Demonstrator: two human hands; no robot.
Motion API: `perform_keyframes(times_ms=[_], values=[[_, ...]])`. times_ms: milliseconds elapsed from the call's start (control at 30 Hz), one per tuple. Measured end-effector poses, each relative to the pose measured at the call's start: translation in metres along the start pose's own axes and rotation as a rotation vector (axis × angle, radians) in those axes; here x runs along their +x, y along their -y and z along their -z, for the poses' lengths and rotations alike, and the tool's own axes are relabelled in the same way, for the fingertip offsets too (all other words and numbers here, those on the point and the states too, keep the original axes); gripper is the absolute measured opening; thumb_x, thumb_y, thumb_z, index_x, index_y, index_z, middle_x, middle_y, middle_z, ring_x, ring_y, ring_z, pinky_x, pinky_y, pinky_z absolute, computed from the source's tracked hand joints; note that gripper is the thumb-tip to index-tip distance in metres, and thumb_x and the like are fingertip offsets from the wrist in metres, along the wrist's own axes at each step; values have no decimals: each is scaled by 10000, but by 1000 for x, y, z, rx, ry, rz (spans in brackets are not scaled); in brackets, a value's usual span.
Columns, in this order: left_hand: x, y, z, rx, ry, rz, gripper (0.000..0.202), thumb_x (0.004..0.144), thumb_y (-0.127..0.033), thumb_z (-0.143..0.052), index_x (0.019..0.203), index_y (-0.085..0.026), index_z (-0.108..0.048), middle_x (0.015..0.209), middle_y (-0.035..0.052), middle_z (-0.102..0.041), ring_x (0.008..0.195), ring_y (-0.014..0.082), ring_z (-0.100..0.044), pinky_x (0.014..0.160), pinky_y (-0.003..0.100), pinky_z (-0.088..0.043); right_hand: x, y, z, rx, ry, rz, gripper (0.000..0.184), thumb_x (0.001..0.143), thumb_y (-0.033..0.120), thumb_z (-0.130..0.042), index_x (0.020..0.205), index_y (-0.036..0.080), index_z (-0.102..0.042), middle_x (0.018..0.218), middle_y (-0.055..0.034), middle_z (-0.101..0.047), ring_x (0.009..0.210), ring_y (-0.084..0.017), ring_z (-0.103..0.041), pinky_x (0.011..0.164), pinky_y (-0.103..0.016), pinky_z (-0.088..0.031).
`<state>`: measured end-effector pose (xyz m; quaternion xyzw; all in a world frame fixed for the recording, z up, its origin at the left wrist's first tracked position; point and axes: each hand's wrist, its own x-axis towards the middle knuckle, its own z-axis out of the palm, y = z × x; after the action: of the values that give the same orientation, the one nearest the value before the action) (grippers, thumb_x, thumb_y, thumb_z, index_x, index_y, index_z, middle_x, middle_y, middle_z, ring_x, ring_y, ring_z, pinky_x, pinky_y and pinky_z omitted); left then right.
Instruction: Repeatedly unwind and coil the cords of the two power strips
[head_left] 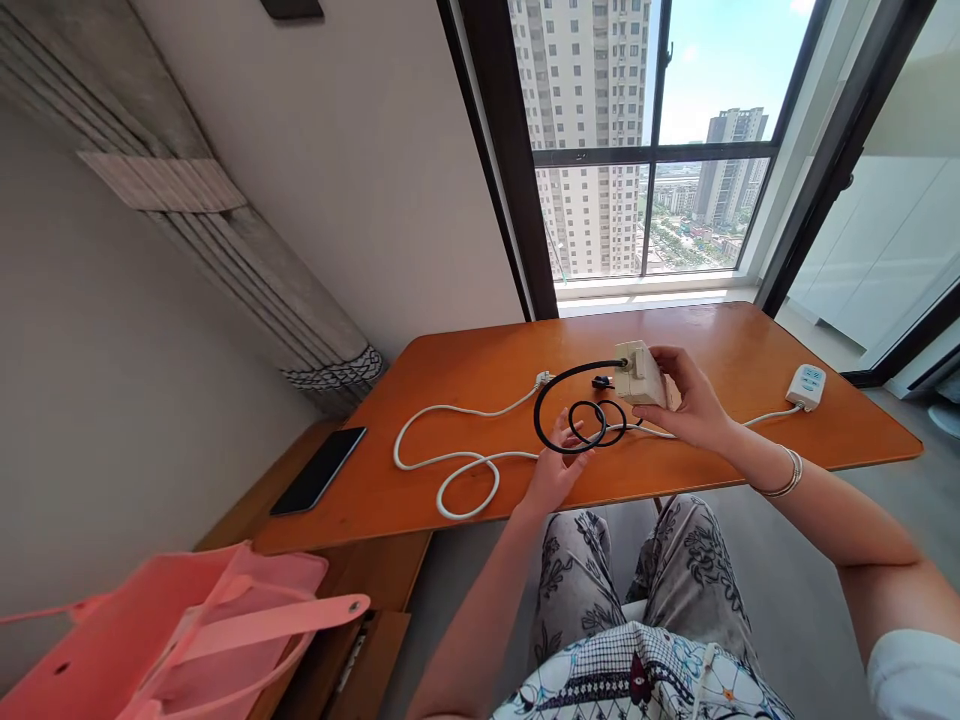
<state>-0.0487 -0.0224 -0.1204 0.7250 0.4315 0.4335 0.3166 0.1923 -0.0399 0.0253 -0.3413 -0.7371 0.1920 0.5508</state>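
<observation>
My right hand (686, 400) grips a cream-coloured, boxy plug adapter (637, 374) above the table, thumb below it and fingers on its far side. A thick black cable (537, 408) runs from the adapter's left side and curves down into small coils (598, 425). My left hand (559, 462) is at the lower bend of this cable, fingers curled about it; the exact contact is partly hidden. Beside the adapter is a small black plug (601, 382). Behind the coils, a white extension cord (427, 463) lies looped on the table.
The orange-brown wooden table (465, 365) carries a white socket block (807, 387) on the right, a white plug (543, 379) near the middle and a black phone (319, 471) at the left edge. A pink bag (187, 630) stands lower left. Beyond is a window (652, 150).
</observation>
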Motion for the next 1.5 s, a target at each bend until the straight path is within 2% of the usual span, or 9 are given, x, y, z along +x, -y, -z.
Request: perform_keyframes(times_ms=[200, 400, 500, 633, 767, 900, 967, 1233, 1500], values=[[21, -14, -21, 144, 83, -76, 517, 845, -351, -671, 1324, -188, -562, 1370, 156, -609, 1269, 305, -584, 1089, 491, -460, -17, 17, 15, 166, -96, -52, 667, 687, 558, -840, 1206, 296, -513, 1184, -69, -626, 1112, -266, -616, 982, -463, -513], [52, -22, -21, 94, 196, 51, 360, 877, -289, -562, 1218, -199, -632, 1278, 118, -678, 1217, 279, -615, 1082, 450, -466, -30, 41, 40, 279, -192, -45, 658, 686, 473, -870, 1228, 328, -526, 1212, -68, -635, 1179, -296, -621, 1004, -524, -522], [69, -22, -16, 7, 210, 165, 316, 925, -331, -485, 1186, -207, -612, 1174, 72, -705, 1008, 216, -688, 988, 403, -523, -38, 47, 50, 294, -237, -61, 668, 680, 503, -862, 1234, 323, -534, 1227, -79, -648, 1190, -313, -628, 980, -523, -546], [87, -21, -17, -44, 314, 241, 501, 810, -422, -691, 1234, -188, -561, 1133, 88, -692, 698, 153, -677, 773, 338, -574, -48, 49, 57, 319, -298, -72, 682, 669, 514, -864, 1242, 325, -547, 1236, -82, -666, 1198, -330, -635, 977, -537, -546], [98, -19, -24, -75, 402, 292, 348, 829, -506, -652, 914, -169, -636, 860, 42, -700, 647, 164, -668, 680, 303, -563, -57, 46, 66, 341, -370, -54, 655, 667, 467, -877, 1230, 347, -565, 1213, -71, -685, 1180, -330, -649, 968, -554, -540], [107, -13, -20, -259, 153, 376, 379, 892, -557, -545, 865, -180, -581, 909, 63, -721, 669, 169, -697, 662, 320, -577, -65, 32, 88, 213, -465, -49, 646, 657, 436, -877, 1223, 340, -580, 1219, -69, -675, 1158, -320, -655, 942, -522, -554], [112, -11, -9, -347, -2, 309, 384, 893, -574, -539, 860, -191, -557, 964, 86, -732, 769, 187, -721, 732, 351, -593, -71, 19, 102, 117, -506, -55, 614, 647, 447, -870, 1181, 332, -590, 1196, -66, -675, 1136, -317, -659, 900, -506, -572], [104, -39, 72, -35, -483, -385, 373, 902, -586, -554, 849, -218, -587, 1271, 119, -627, 1266, 251, -573, 1067, 454, -477, -113, -49, 169, -427, -578, -197, 644, 590, 468, -874, 1137, 314, -571, 1152, -89, -654, 1065, -338, -646, 933, -538, -512], [66, -41, 119, 333, -596, -533, 232, 939, -402, -547, 832, -223, -649, 1330, 121, -579, 1427, 300, -429, 1197, 494, -330, -138, -71, 234, -1049, -198, -368, 394, 726, 453, -656, 1078, 284, -603, 1072, -160, -692, 1009, -393, -638, 875, -544, -462]])
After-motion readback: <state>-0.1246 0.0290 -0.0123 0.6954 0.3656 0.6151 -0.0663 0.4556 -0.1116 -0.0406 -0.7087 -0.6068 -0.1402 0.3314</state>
